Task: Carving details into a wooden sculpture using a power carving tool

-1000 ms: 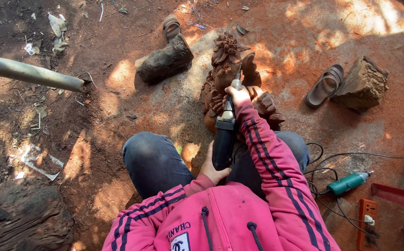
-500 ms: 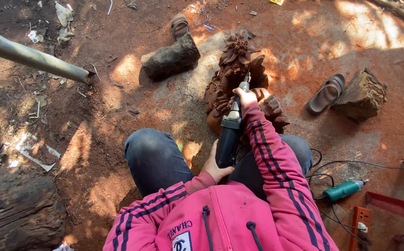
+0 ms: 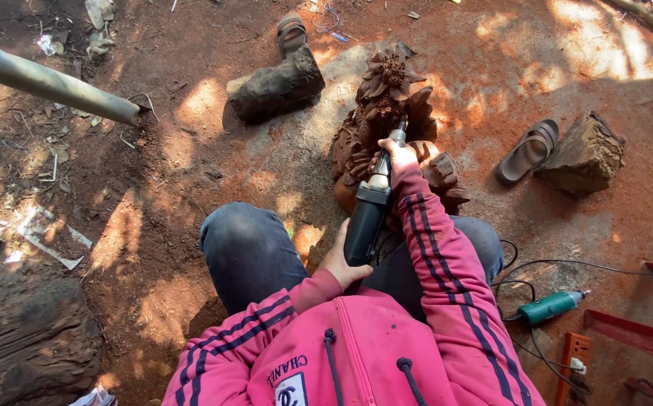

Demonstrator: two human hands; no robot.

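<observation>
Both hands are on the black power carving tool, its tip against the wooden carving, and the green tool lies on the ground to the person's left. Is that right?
Not quite. The head view shows the green tool lying on the ground to the person's right, near the orange power strip. The rest holds: left hand and right hand hold the black power carving tool, tip against the wooden carving.

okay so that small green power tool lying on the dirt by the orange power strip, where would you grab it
Grip the small green power tool around its green barrel, coming from above. It lies flat on the dirt, barrel bare, black cable trailing off its left end, narrow nose pointing right.
</observation>
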